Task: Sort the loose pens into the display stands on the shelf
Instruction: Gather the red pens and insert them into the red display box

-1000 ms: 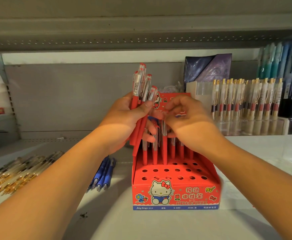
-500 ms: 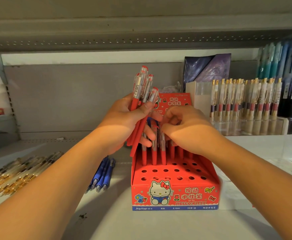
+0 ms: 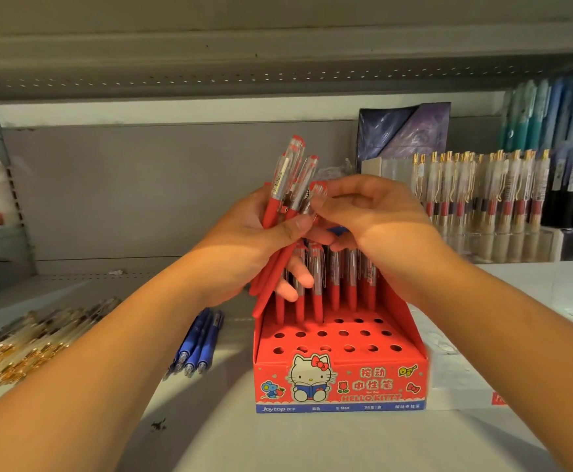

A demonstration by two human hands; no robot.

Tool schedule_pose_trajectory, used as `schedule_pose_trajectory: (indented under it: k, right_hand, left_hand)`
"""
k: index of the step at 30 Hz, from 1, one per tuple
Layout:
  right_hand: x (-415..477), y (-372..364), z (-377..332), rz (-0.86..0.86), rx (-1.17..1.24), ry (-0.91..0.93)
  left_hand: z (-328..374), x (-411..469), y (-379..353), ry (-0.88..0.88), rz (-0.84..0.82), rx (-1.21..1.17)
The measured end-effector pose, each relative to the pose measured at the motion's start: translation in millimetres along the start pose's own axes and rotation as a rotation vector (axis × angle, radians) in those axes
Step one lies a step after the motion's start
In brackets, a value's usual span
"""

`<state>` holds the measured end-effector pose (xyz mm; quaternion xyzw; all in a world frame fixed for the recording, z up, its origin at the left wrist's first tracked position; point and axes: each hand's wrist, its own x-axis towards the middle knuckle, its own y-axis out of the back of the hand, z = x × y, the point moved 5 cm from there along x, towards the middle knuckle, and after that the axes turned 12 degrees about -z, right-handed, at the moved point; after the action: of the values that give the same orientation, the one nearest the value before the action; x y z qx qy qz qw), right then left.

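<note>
Left hand (image 3: 254,247) is up over the stand, fingers and thumb wrapped round a bunch of red pens (image 3: 286,185), clear tops fanned upward, red barrels slanting down past the palm. Right hand (image 3: 380,226) is in tight against it, fingertips (image 3: 324,212) curled and pinching the single pen (image 3: 316,194) on the right edge of that bunch, just below its cap. Both hands sit directly above the red cardboard stand (image 3: 339,379), which stands on the near middle of the shelf (image 3: 278,444) with a cartoon cat on its front. A row of standing pens (image 3: 316,291) fills the far holes of the stand, upright; the nearer rows show open round holes. Left of the stand, a few blue pens (image 3: 200,342) lie loose on the shelf, tips toward the camera. Further left, a heap of gold-clipped pens (image 3: 33,338) lies flat. Far right, a clear stand (image 3: 475,199) holds upright pens with gold clips.
</note>
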<state>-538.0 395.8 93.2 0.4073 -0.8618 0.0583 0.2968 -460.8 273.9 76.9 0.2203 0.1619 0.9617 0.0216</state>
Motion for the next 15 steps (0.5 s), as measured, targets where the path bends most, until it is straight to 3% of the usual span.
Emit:
schedule_pose_trajectory:
  k: [15]
  right_hand:
    - [5.0,17.1,-9.0,0.143,0.117,0.048]
  left_hand:
    - [3.0,-1.8,7.6,-0.003,0.165,-0.027]
